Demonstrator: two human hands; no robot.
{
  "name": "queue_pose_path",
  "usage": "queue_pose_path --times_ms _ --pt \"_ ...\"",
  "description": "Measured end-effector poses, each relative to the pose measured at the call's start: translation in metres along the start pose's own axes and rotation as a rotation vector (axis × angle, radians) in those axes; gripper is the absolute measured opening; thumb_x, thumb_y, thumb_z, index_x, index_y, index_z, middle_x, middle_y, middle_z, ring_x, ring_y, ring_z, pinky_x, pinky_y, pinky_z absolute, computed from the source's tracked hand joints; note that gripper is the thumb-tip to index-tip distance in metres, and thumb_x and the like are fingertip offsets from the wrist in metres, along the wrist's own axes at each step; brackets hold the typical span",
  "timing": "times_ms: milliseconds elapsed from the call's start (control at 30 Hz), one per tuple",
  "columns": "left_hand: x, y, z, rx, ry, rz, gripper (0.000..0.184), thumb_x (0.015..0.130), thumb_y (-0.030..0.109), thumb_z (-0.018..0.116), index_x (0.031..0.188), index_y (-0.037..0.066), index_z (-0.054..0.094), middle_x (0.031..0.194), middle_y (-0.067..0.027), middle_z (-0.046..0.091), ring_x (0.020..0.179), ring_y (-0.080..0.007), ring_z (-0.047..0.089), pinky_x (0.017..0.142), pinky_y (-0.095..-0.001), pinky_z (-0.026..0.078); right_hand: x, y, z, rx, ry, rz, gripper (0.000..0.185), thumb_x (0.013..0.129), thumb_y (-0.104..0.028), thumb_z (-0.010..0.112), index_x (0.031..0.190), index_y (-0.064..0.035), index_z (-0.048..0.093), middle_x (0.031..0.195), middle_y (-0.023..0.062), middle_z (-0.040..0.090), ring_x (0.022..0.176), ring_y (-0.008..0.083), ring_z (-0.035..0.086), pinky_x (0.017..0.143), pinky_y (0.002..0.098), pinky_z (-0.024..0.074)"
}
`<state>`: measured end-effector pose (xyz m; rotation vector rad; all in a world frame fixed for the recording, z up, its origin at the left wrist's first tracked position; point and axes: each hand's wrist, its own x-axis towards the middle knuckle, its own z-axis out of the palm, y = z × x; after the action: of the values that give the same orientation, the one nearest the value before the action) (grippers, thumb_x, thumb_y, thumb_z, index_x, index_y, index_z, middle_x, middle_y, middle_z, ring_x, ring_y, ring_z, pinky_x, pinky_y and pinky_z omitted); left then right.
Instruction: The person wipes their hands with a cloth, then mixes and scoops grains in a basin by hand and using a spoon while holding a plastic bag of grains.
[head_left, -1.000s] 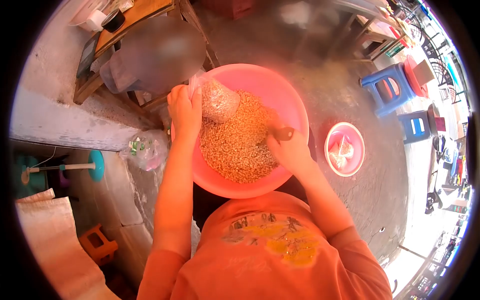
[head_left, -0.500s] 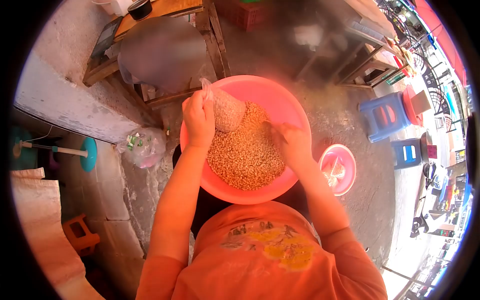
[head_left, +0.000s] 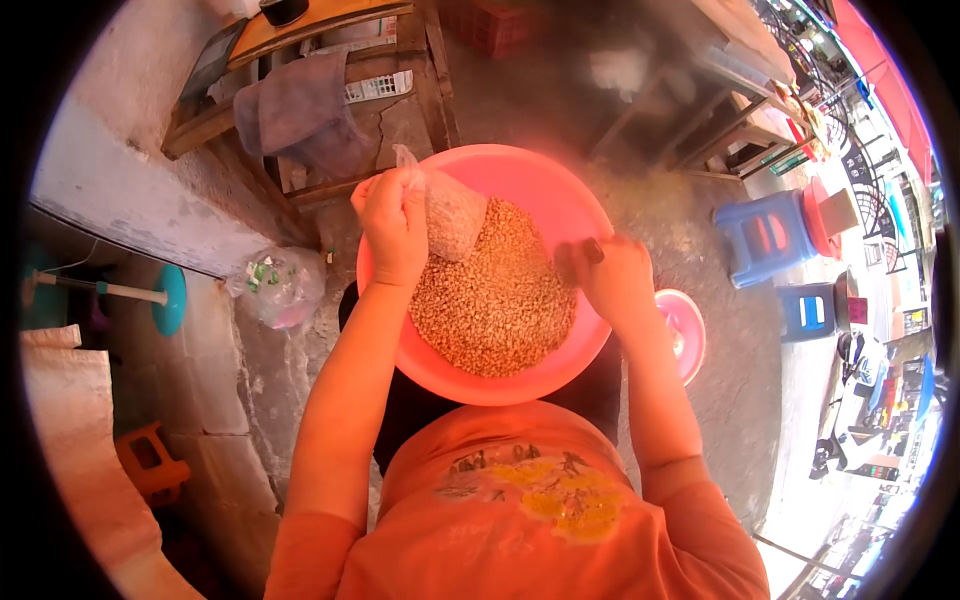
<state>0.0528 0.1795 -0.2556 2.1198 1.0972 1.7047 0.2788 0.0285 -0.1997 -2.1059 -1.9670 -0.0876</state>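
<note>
Grain [head_left: 490, 310] lies in one heap in one basin [head_left: 520, 172]. The left hand [head_left: 393, 225] pinches one bag [head_left: 454, 215] by its top; the right hand [head_left: 617, 282] has fingers curled round one blurred tool [head_left: 594, 251].

Between the left hand [head_left: 393, 228] and right hand [head_left: 615, 280], grain [head_left: 500, 305] in a basin [head_left: 540, 185]; right of the left hand, its bag [head_left: 455, 215]; in the right hand, a tool [head_left: 570, 264]; right of that hand, a bowl [head_left: 696, 340], then stools [head_left: 745, 235]; left of the left hand, a sack [head_left: 285, 290]; ahead-left, a cloth [head_left: 300, 112] hung on a table [head_left: 330, 22].
</note>
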Motion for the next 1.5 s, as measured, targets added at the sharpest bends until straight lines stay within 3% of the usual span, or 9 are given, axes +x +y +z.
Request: queue_pose_path --times_ms 167,333,433,600,733,800,1133,1333,1500 --pt "0.0 -0.001 0.004 -0.01 -0.048 -0.075 0.009 0.091 0.014 0.063 0.096 0.007 0.063 0.086 -0.0062 0.064 0.086 -0.0235 0.06 0.093 -0.0377 0.036 -0.023 -0.015 0.016 0.064 -0.359 0.131 0.027 0.088 -0.025 0.052 0.08 -0.0038 0.067 0.07 0.0191 0.066 0.068 0.0366 0.066 0.073 0.0507 0.0506" --pt "-0.001 -0.002 0.007 -0.051 -0.131 -0.201 0.013 0.091 0.019 0.064 0.097 0.007 0.064 0.081 -0.0072 0.062 0.083 -0.0265 0.058 0.091 -0.038 0.038 -0.021 -0.032 0.022 0.62 -0.45 0.313 0.029 0.089 -0.024 0.049 0.083 -0.0019 0.067 0.071 0.0217 0.066 0.07 0.0371 0.067 0.069 0.0465 0.052" --pt "0.0 -0.001 0.005 -0.088 -0.179 -0.273 0.018 0.091 0.022 0.065 0.098 0.006 0.063 0.083 -0.0085 0.061 0.085 -0.0284 0.057 0.089 -0.0377 0.04 -0.017 -0.029 0.03 0.903 -0.286 0.442 0.03 0.091 -0.024 0.048 0.085 -0.001 0.066 0.07 0.0207 0.066 0.07 0.0384 0.066 0.068 0.0459 0.0518" --pt "0.001 0.02 0.001 -0.1 -0.018 -0.266 0.032 0.089 0.023 0.069 0.111 0.002 0.059 0.107 -0.0128 0.059 0.101 -0.0268 0.055 0.093 -0.0375 0.042 0.008 -0.012 0.022 0.477 0.167 0.156 0.021 0.091 -0.021 0.055 0.091 -0.0023 0.066 0.078 0.0165 0.067 0.073 0.0369 0.065 0.067 0.0464 0.0505" --pt "-0.009 0.057 -0.041 -0.198 -0.233 -0.351 0.04 0.089 0.021 0.068 0.12 0.0 0.054 0.121 -0.0161 0.053 0.114 -0.0262 0.051 0.1 -0.0381 0.041 0.026 0.005 0.024 0.355 0.374 0.022 0.018 0.092 -0.02 0.058 0.092 -0.0036 0.065 0.085 0.0149 0.067 0.076 0.037 0.063 0.065 0.0478 0.0495" --pt "-0.024 0.065 -0.062 -0.329 -0.465 -0.492 0.044 0.088 0.019 0.067 0.125 -0.001 0.051 0.125 -0.0183 0.052 0.121 -0.0279 0.049 0.102 -0.0391 0.04 0.026 0.012 0.039 0.373 0.311 -0.002 0.019 0.093 -0.022 0.058 0.09 -0.0041 0.065 0.08 0.0154 0.065 0.073 0.0381 0.062 0.065 0.048 0.0493" --pt "-0.054 0.081 -0.08 0.305 -1.061 -0.27 0.082 0.081 0.03 0.073 0.138 -0.014 0.034 0.14 -0.0327 0.041 0.131 -0.0442 0.041 0.111 -0.0424 0.034 0.006 -0.021 0.03 0.559 -0.085 0.19 0.024 0.094 -0.024 0.057 0.083 -0.004 0.065 0.073 0.0162 0.065 0.07 0.0377 0.063 0.064 0.0459 0.049" --pt "-0.045 0.087 -0.068 0.415 -1.248 -0.296 0.093 0.07 0.03 0.081 0.138 -0.014 0.035 0.135 -0.0329 0.046 0.126 -0.0433 0.046 0.105 -0.0425 0.04 0.01 -0.003 -0.001 0.317 0.355 0.046 0.024 0.089 -0.026 0.06 0.079 -0.0057 0.068 0.071 0.0136 0.066 0.07 0.0325 0.065 0.064 0.0418 0.0497" --pt "-0.045 0.085 -0.068 0.394 -1.263 -0.346 0.095 0.069 0.029 0.082 0.139 -0.014 0.033 0.126 -0.0325 0.051 0.115 -0.0439 0.053 0.097 -0.0444 0.045 -0.007 0.001 0.014 -0.02 -0.253 0.088 0.026 0.087 -0.023 0.057 0.07 -0.0062 0.069 0.066 0.0162 0.065 0.071 0.0314 0.067 0.065 0.0424 0.0516"
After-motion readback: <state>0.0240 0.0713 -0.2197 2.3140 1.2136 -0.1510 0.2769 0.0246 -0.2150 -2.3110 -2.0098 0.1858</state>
